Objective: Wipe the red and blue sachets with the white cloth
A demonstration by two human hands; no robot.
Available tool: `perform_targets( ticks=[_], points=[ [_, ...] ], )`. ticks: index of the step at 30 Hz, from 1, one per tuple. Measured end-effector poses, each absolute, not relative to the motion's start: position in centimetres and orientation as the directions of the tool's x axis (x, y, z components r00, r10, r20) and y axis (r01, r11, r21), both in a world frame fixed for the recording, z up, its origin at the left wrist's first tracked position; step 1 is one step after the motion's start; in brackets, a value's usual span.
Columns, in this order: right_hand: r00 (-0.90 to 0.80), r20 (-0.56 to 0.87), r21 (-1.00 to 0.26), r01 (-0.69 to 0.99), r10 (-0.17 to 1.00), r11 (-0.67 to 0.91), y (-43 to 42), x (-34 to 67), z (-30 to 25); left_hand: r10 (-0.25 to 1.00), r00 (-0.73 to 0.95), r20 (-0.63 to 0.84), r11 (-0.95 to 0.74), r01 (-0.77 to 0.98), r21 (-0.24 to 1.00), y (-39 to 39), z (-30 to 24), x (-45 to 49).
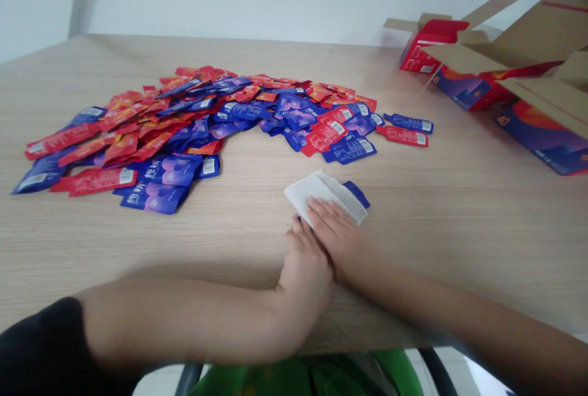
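Note:
A folded white cloth [321,186] lies over a blue packet [357,193], whose far end sticks out at the cloth's right. My right hand [339,237] presses the cloth down with its fingers laid across it; its thumb is hidden. Close against it, my left hand [307,264] has its fingers bent at the near left edge, where a small bit of blue shows; it appears to pinch the near end of the packet, mostly covered by the hands. The two hands touch each other.
A wide heap of red and blue packets [202,114] spreads across the left and middle of the wooden table [436,249]. One blue packet [408,123] and one red packet [404,136] lie right of it. Open cartons [542,133] stand at the right, flaps up.

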State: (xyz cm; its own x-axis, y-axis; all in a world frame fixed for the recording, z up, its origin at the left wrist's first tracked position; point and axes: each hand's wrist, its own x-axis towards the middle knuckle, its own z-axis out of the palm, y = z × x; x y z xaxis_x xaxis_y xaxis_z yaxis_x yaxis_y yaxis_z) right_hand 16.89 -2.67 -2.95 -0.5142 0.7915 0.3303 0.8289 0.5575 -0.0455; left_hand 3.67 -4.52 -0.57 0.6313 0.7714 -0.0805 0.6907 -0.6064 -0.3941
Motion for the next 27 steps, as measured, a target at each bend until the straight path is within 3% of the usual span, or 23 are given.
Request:
perform_targets(
  ticks=[3,8,13,15,19,22,27],
  points=[
    [-0.513,0.289,-0.091,0.825,0.808,0.557,-2.4,17.4,-2.6,0.796,0.599,-0.09,-0.582,0.714,-0.389,-4.6,-0.4,3.7],
    [-0.271,0.303,-0.07,0.95,0.914,0.304,-1.1,19.7,-2.6,0.806,0.589,-0.059,-0.561,0.728,-0.395,-4.4,-0.3,4.0],
    [-0.553,0.286,-0.054,0.806,0.782,0.589,-2.8,17.1,-2.5,0.791,0.607,-0.076,-0.584,0.713,-0.389,-4.5,-1.0,3.7],
    [-0.587,0.253,-0.094,0.776,0.769,0.624,-3.0,17.0,-2.2,0.785,0.617,-0.051,-0.582,0.708,-0.399,-4.6,-1.2,3.7],
    [-0.379,0.226,-0.099,0.908,0.897,0.408,-1.4,19.5,-1.9,0.786,0.617,0.031,-0.551,0.723,-0.417,-4.5,-1.3,3.7],
    [-0.274,0.27,-0.045,0.954,0.923,0.296,-0.8,20.1,-2.2,0.781,0.624,0.045,-0.55,0.719,-0.426,-4.4,-1.3,3.7],
    [-0.582,0.301,-0.059,0.78,0.756,0.623,-2.4,17.2,-2.3,0.742,0.67,0.008,-0.607,0.677,-0.416,-4.4,-1.5,3.6]
  ],
)
